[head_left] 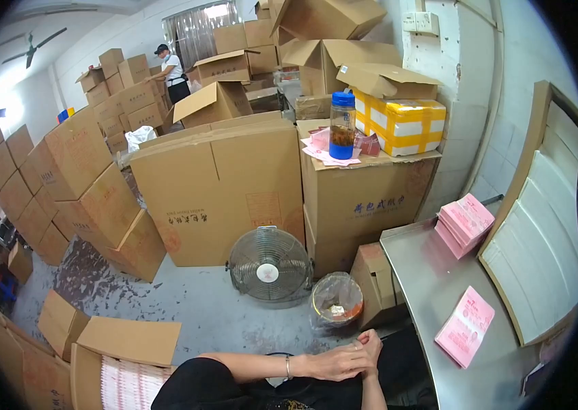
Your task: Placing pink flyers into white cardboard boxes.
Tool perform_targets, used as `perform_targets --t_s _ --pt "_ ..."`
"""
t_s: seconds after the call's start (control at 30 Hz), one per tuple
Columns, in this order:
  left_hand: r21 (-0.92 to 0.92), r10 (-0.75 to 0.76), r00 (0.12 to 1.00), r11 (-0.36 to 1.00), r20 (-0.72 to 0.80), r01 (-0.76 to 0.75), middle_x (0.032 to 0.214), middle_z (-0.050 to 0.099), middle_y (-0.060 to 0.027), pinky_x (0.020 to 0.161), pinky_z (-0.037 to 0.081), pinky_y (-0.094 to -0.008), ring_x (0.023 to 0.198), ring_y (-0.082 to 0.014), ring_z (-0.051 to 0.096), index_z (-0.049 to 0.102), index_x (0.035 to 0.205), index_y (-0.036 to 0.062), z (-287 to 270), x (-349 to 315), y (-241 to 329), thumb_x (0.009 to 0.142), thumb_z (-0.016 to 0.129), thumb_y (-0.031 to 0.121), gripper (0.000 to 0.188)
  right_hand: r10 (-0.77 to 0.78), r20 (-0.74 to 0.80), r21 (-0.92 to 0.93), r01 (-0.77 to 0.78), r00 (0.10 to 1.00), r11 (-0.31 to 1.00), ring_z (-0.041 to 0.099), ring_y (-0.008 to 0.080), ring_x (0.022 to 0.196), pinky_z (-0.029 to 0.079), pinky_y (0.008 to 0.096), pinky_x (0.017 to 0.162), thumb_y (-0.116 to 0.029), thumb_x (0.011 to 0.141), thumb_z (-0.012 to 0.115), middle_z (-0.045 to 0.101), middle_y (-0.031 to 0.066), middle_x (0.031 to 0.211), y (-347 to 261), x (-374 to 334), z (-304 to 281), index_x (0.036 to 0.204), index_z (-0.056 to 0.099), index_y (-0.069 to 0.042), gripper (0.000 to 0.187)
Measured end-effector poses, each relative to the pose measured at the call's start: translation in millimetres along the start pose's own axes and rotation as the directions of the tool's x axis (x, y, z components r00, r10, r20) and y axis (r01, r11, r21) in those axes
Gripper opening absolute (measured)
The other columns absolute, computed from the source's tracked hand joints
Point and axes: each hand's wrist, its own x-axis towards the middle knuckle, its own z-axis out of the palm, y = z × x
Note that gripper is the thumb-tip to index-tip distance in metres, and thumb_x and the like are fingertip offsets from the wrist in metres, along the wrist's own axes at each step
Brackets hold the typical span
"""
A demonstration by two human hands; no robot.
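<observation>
The pink booklet (465,326) is lying on the steel table (425,287), well apart from both hands: left hand (343,362) is clasping right hand (369,342) (each grip holding only the other).

Pink booklets (465,325), yellow-and-white box (401,124), blue-capped bottle (342,126), brown cartons (217,188), grey table (432,287)

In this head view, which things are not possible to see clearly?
- Right hand: mostly hidden under the left hand; its fingers barely show.
- Bin contents: blurred by its clear plastic liner.
- Pink booklets: print too small.
- Person's hands at the back: too small, behind boxes.
- Carton at lower left: cut off by the picture's edge.
</observation>
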Motion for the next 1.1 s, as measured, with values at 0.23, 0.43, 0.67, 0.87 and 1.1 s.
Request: perform_targets --t_s 0.23,0.43,0.67,0.87,1.1 --pt "-0.063 0.080 0.993 0.995 0.087 -0.075 0.103 0.056 -0.0140 0.086 0.045 -0.0422 0.099 -0.0319 0.055 0.057 0.113 0.0021 13 0 14 0.087 0.062 0.004 0.026 0.122 -0.031 -0.023 -0.123 0.992 0.992 0.059 0.0360 0.063 0.049 0.0442 0.065 -0.006 0.073 0.066 0.056 0.0143 0.064 -21 -8 -4 0.087 0.059 -0.003 0.016" --pt "-0.027 0.095 0.984 0.995 0.148 -0.092 0.101 0.055 -0.0136 0.084 0.045 -0.0413 0.097 -0.0311 0.056 0.056 0.110 0.0019 22 -5 14 0.086 0.061 0.004 0.024 0.073 -0.013 -0.078 -0.074 0.997 0.994 0.061 0.0385 0.069 0.048 0.0465 0.067 0.001 0.072 0.057 0.057 0.0173 0.067 -14 -9 -8 0.088 0.060 -0.003 0.017" --pt "-0.040 0.104 0.989 0.994 0.105 -0.101 0.093 0.051 -0.0140 0.081 0.042 -0.0415 0.092 -0.0318 0.053 0.053 0.093 0.0020 18 -4 22 0.085 0.060 0.006 0.012 -0.042 -0.017 -0.125 0.039 0.999 0.991 0.056 0.0350 0.074 0.046 0.0430 0.070 0.010 0.066 0.055 0.052 0.0146 0.077 -20 -10 -1 0.087 0.060 -0.001 0.024" --pt "-0.097 0.154 0.979 0.985 0.134 -0.142 0.095 0.052 -0.0142 0.080 0.042 -0.0415 0.090 -0.0327 0.053 0.055 0.100 0.0016 22 7 28 0.084 0.061 0.005 0.017 -0.055 -0.143 -0.020 0.053 0.988 0.998 0.055 0.0363 0.077 0.045 0.0442 0.072 0.013 0.065 0.054 0.052 0.0166 0.082 -26 -14 -6 0.082 0.058 0.000 0.022" --pt "-0.153 0.084 0.972 0.987 0.220 -0.051 0.115 0.060 -0.0132 0.087 0.047 -0.0392 0.105 -0.0303 0.059 0.059 0.119 0.0000 21 3 34 0.085 0.064 0.000 0.034 -0.209 -0.224 0.009 0.216 0.952 0.976 0.055 0.0394 0.086 0.046 0.0435 0.076 0.016 0.064 0.051 0.053 0.0192 0.086 -10 -5 16 0.084 0.059 -0.001 0.028"
